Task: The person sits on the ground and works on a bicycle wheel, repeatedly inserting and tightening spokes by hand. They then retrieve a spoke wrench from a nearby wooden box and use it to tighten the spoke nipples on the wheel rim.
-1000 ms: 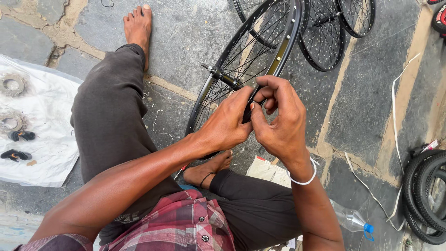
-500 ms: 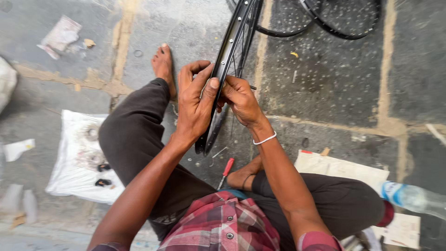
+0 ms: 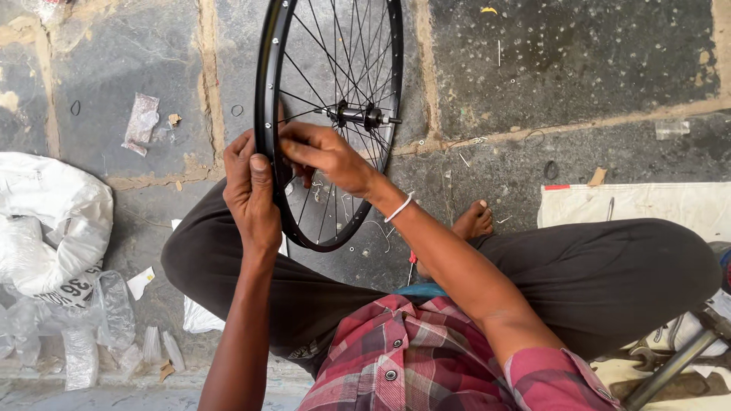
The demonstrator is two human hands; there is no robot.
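The wheel [image 3: 331, 122] stands upright over the person's lap, its spokes [image 3: 320, 68] leaving only narrow gaps. Stone floor [image 3: 594, 68] to the right lies open. On the left, white bags [image 3: 46, 221] crowd the ground; crossed legs [image 3: 594, 266] block the way beneath.

Illumination: even, diffuse daylight, bright throughout; source direction cannot be fixed, possibly overhead. Shadows soft and faint on the stone floor [image 3: 579, 68]. No harsh glare; mild sheen on the black wheel rim [image 3: 266, 84] and the white plastic bags [image 3: 46, 221]. Focus sharp at centre: spokes [image 3: 335, 68] and hub [image 3: 358, 116] resolve cleanly. Wide-angle distortion bends the frame edges. The plaid shirt [image 3: 411, 358] appears slightly soft.
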